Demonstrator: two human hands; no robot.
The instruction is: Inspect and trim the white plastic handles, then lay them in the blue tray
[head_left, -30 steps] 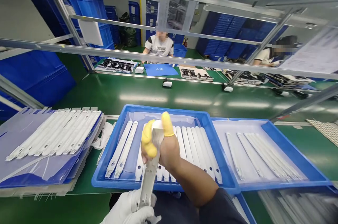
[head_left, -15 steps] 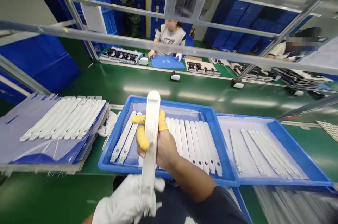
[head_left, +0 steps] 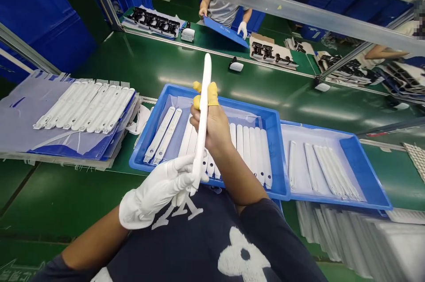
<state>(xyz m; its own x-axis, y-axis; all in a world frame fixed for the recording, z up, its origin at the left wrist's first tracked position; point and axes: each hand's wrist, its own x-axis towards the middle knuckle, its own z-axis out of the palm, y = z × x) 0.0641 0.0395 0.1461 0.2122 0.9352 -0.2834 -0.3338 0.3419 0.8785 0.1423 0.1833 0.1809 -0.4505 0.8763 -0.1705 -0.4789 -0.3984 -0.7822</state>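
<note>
A long white plastic strip (head_left: 203, 113) stands nearly upright in front of me, turned edge-on. My left hand (head_left: 156, 191), in a white glove, pinches its lower end. My right hand (head_left: 212, 125), bare with yellow finger cots on thumb and fingers, grips the strip around its middle. Behind the hands sits a blue tray (head_left: 265, 116) lined with clear film, holding a row of several similar white strips (head_left: 247, 147).
A second blue tray (head_left: 358, 149) on the right holds several thinner white strips. On the left, more strips (head_left: 86, 107) lie on stacked plastic sheets. Beyond the green belt (head_left: 139, 60), a person in white gloves lifts a blue sheet (head_left: 226, 29). A metal rail (head_left: 265, 1) crosses overhead.
The strip has rotated from face-on to edge-on and risen higher. My view has tilted downward, showing my dark shirt. The person across has lifted the blue sheet.
</note>
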